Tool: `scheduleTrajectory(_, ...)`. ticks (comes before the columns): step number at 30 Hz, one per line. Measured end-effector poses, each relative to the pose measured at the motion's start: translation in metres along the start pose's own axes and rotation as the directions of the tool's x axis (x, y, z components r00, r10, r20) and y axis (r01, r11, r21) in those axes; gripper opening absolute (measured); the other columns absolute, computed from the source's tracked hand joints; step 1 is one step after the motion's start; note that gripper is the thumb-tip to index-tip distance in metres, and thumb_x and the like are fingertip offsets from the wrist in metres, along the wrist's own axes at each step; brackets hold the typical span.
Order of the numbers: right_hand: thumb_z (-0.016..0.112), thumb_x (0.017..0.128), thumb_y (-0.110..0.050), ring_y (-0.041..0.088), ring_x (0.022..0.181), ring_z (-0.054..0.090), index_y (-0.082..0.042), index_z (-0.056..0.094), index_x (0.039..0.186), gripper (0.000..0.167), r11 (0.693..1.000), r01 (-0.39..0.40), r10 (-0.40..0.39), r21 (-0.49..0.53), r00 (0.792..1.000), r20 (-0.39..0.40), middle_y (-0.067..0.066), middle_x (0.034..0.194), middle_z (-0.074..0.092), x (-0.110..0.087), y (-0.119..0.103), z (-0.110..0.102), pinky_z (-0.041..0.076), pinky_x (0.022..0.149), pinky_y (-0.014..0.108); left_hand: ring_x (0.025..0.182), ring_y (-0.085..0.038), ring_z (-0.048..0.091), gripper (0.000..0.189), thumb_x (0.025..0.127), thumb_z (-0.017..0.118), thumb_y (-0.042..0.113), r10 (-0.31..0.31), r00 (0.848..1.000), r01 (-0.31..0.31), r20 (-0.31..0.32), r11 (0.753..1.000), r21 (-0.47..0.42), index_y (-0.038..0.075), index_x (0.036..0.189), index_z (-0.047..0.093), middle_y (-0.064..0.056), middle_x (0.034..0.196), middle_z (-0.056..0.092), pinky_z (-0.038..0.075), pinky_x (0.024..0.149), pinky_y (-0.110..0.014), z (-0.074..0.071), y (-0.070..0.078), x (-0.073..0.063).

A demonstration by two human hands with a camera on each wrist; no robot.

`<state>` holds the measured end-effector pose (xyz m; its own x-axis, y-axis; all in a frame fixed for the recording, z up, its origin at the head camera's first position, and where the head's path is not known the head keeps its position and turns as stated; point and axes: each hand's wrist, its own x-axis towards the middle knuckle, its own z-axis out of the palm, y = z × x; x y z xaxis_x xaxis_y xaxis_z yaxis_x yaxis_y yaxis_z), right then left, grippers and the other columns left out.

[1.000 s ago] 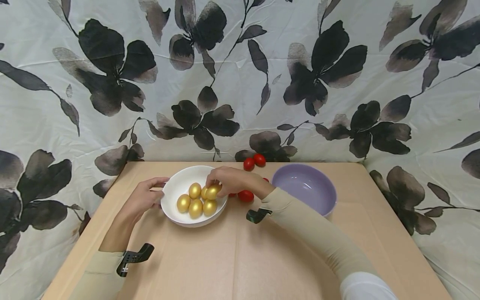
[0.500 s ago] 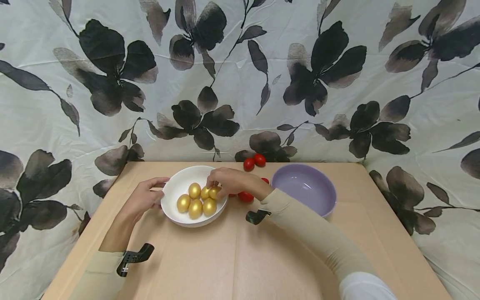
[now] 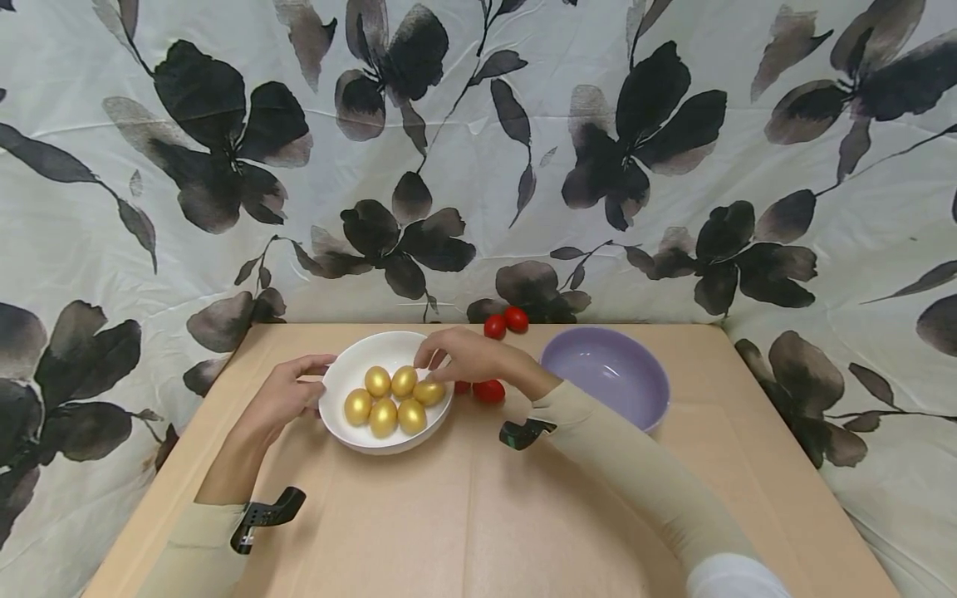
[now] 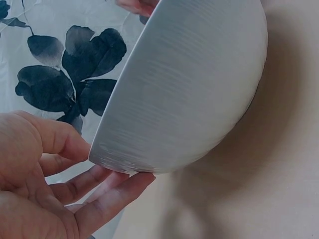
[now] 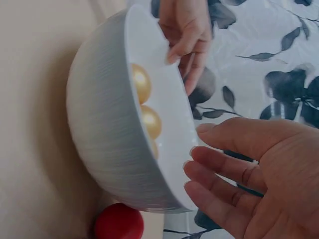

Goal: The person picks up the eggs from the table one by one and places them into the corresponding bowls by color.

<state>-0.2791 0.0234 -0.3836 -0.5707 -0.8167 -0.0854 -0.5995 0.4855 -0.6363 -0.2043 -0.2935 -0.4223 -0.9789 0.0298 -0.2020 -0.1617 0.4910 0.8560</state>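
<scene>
A white bowl (image 3: 336, 419) stands on the table with several golden eggs (image 3: 383, 418) in it. My left hand (image 3: 287, 390) holds its left rim; in the left wrist view the thumb is at the rim and the fingertips touch the outer wall (image 4: 189, 99). Over the bowl's right side is my right hand (image 3: 467, 355), its fingers loosely bent with nothing between them. One golden egg (image 3: 429, 392) lies just under those fingers. In the right wrist view, the right fingertips (image 5: 192, 186) overlap the near rim, and golden eggs (image 5: 150, 122) show inside.
A purple bowl (image 3: 607, 378) stands to the right, partly behind my right forearm. Red egg-shaped things (image 3: 489, 391) lie between the two bowls, and two more (image 3: 516, 319) are at the table's back edge. A floral cloth (image 3: 523, 166) hangs behind.
My right hand has let go of the golden egg, which now rests in the white bowl. The other eggs have shifted slightly left. My left hand stays at the rim.
</scene>
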Motion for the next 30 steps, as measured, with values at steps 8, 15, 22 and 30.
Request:
scheduleTrajectory(8,0.069,0.096,-0.016,0.017,0.11,0.067,-0.013,0.07,0.12,0.025,0.991,-0.052,0.064,0.123,0.993,-0.095,0.004,0.119,0.071,-0.028,0.003,-0.013,0.055,0.093,0.026,0.106,-0.032,0.061,0.055,0.096,0.054,0.005,0.02,1.0,-0.02,0.005,1.0,0.023,0.002,0.15,0.045,-0.027,0.145,0.048,0.06,0.073,-0.034,-0.001,-0.001,0.0)
scheduleTrajectory(15,0.072,0.094,-0.016,0.022,0.103,0.065,-0.007,0.069,0.123,0.031,0.979,-0.12,0.148,0.164,0.974,-0.172,0.001,0.111,0.071,-0.053,0.012,-0.02,0.058,0.086,0.027,0.117,-0.037,0.06,0.055,0.1,0.055,0.009,0.026,1.0,-0.026,-0.007,0.999,0.03,0.0,0.152,0.042,-0.028,0.143,0.049,0.06,0.08,-0.034,-0.001,0.002,0.0)
scheduleTrajectory(22,0.068,0.094,-0.01,0.019,0.098,0.067,-0.008,0.07,0.121,0.028,0.973,-0.156,0.197,0.173,0.947,-0.253,0.002,0.106,0.072,-0.085,0.029,-0.028,0.057,0.088,0.032,0.127,-0.042,0.054,0.054,0.101,0.055,0.008,0.068,0.997,-0.068,-0.023,0.997,0.027,-0.004,0.151,0.04,-0.03,0.143,0.049,0.06,0.085,-0.034,-0.003,0.011,0.003)
scheduleTrajectory(30,0.062,0.095,-0.004,0.026,0.095,0.069,0.0,0.068,0.124,0.03,0.958,-0.139,0.228,0.251,0.899,-0.374,0.013,0.105,0.072,-0.123,0.053,-0.04,0.055,0.082,0.03,0.132,-0.044,0.051,0.053,0.103,0.054,0.015,0.105,0.994,-0.102,-0.043,0.993,0.059,-0.002,0.152,0.04,-0.029,0.147,0.048,0.054,0.097,-0.048,-0.007,0.028,0.003)
